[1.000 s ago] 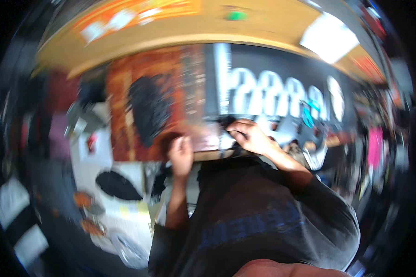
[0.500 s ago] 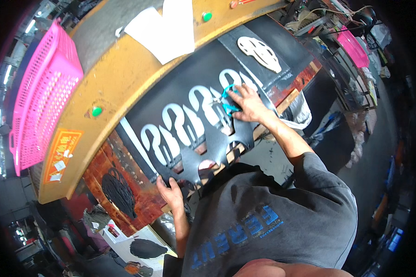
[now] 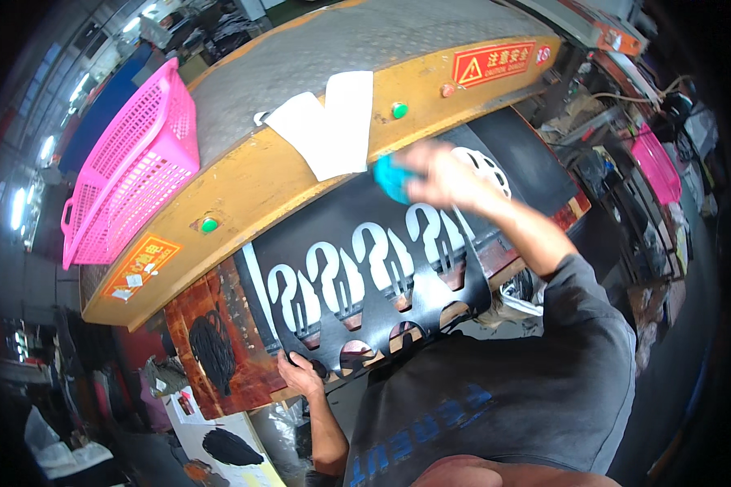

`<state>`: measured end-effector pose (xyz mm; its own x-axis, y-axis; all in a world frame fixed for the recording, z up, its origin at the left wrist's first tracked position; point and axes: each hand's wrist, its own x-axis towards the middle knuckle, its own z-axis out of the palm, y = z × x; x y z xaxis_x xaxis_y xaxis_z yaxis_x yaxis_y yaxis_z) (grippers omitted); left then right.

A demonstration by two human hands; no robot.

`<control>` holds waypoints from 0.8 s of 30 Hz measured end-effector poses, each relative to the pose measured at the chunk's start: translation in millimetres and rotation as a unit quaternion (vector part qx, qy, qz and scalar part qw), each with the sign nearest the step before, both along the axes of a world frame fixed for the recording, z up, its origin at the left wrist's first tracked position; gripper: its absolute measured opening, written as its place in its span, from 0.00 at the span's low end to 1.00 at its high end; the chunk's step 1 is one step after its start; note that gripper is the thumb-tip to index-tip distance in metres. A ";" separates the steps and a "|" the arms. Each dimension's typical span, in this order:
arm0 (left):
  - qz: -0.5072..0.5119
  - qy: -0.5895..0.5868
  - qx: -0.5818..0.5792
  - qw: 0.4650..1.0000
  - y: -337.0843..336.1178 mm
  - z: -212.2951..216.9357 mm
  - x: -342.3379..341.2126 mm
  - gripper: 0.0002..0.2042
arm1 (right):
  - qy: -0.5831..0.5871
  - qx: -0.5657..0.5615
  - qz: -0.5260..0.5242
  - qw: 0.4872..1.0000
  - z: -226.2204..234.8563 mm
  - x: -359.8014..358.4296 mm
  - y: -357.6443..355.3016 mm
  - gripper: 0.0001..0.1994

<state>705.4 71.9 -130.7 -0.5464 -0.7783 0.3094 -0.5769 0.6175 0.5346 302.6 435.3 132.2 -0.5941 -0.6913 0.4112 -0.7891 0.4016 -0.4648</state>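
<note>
In my right hand (image 3: 447, 174), blurred by motion, is a turquoise cutting die (image 3: 391, 177), its outline smeared. That hand is raised over the far part of the board, near the yellow beam. A black sheet (image 3: 374, 325) lies below it, with a row of curved cutouts showing pale board through them. The sheet's near edge has scalloped gaps and hangs toward me. At its near left corner, my left hand (image 3: 302, 376) grips the edge between thumb and fingers. A white piece with holes (image 3: 495, 172) lies beyond my right forearm, which partly covers it.
Across the far side runs a yellow press beam (image 3: 244, 191) with green buttons; white paper pieces (image 3: 325, 130) rest over it. A pink basket (image 3: 138, 154) stands at far left. Black strips (image 3: 211, 353) lie on the worn reddish board (image 3: 191, 316). A pink tray (image 3: 658, 166) sits at right.
My right hand has lifted the turquoise die off the black sheet and moved away from me, toward the beam. My left hand stays at the sheet's corner. The view has shifted.
</note>
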 end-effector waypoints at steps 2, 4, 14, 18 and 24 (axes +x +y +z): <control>0.012 -0.015 0.000 1.000 1.4 1.2 -1.3 0.22 | 0.078 -0.045 -0.094 0.991 56.8 -71.5 -13.0 0.20; 0.026 -0.023 -0.002 0.999 2.3 1.7 -2.7 0.22 | 0.166 0.043 -0.209 0.963 105.2 -156.2 -41.2 0.21; 0.033 -0.019 -0.013 0.999 2.8 0.6 -2.4 0.22 | 0.226 -0.130 -0.105 0.960 40.8 -163.7 -19.7 0.15; 0.043 -0.015 0.012 0.999 1.0 6.1 -8.0 0.22 | -0.021 0.018 -0.189 0.981 -101.8 -38.1 59.2 0.20; -0.003 0.003 0.161 0.987 5.4 50.5 37.2 0.21 | -0.435 0.032 -0.341 0.833 -199.5 99.5 121.7 0.31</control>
<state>742.6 77.4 -80.2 -0.5497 -0.8339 0.0500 -0.5698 0.4181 0.7075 402.1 557.0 -67.3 -0.9108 -0.0759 -0.4057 0.2571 0.6646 -0.7016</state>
